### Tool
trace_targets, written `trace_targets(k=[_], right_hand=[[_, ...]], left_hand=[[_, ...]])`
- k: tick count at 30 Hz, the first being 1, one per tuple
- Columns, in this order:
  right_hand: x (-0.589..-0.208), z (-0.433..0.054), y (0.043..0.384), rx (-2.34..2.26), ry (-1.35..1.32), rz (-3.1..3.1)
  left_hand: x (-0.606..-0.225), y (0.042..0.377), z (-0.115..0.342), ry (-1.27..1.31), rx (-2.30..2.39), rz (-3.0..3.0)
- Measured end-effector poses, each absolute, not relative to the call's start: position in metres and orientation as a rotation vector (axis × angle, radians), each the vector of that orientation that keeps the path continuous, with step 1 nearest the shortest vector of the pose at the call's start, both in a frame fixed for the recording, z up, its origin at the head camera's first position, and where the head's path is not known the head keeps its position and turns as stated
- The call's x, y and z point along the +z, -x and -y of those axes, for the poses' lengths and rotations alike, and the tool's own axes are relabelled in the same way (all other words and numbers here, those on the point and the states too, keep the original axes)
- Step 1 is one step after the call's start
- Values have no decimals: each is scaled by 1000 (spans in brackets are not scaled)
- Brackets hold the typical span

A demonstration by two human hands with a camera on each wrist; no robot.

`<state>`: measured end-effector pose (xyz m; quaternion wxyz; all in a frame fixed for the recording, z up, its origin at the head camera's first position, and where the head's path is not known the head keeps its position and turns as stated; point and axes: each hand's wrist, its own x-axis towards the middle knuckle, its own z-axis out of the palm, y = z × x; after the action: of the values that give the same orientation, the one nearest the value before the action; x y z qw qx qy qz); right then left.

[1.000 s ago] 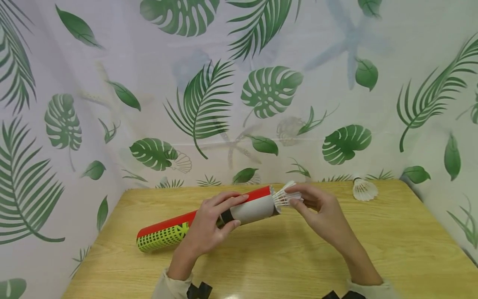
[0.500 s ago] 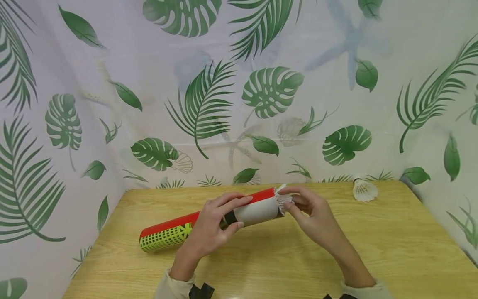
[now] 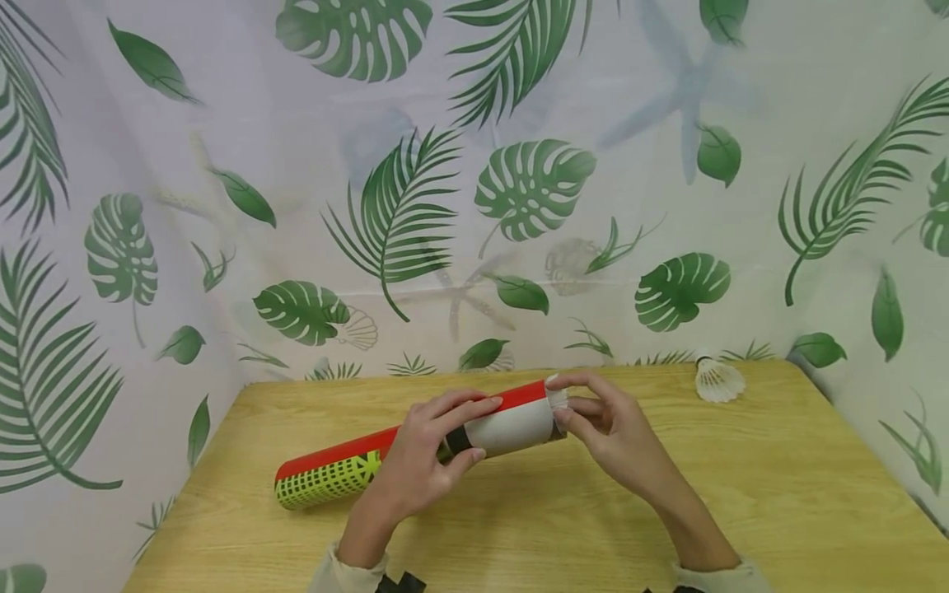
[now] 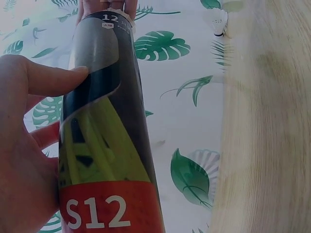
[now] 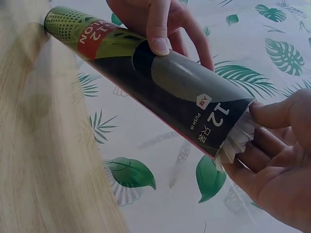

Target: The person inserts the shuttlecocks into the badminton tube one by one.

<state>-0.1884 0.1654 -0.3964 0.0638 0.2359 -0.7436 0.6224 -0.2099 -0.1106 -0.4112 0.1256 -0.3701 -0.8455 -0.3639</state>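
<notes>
A shuttlecock tube (image 3: 511, 430), red, grey, black and yellow-green, lies tilted with its right end raised and its left end low at the table. My left hand (image 3: 417, 455) grips it round the middle, thumb on the near side. White feathers of a shuttlecock (image 5: 235, 144) stick out a little from the tube's right mouth; the rest of it is hidden inside. My right hand (image 3: 621, 441) holds that feathered skirt between thumb and fingers, right at the rim. Past the tube's far end in the left wrist view, fingers of the right hand (image 4: 104, 6) show.
Another shuttlecock (image 3: 719, 381) lies on its side near the back right edge of the wooden table (image 3: 786, 486). A leaf-printed cloth (image 3: 460, 206) hangs behind the table and along its sides.
The shuttlecock has slid left into the tube, from most of its skirt showing to a short fringe of feathers. My right hand has followed it left to the mouth. The left hand keeps its grip.
</notes>
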Motion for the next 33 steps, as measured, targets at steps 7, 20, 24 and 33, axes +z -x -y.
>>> trace_targets(k=[7, 20, 24, 33], right_hand=[[-399, -166, 189, 1982, -790, 2253], [-401, -164, 191, 1985, -864, 2273], [-399, -164, 191, 1976, -858, 2289], [-401, -186, 196, 1926, -753, 2247]], left_hand=[[-412, 211, 110, 1096, -1061, 2462], [-414, 210, 108, 1088, -1047, 2456], [-413, 211, 108, 1089, -1047, 2454], [-419, 213, 111, 1061, -1038, 2477]])
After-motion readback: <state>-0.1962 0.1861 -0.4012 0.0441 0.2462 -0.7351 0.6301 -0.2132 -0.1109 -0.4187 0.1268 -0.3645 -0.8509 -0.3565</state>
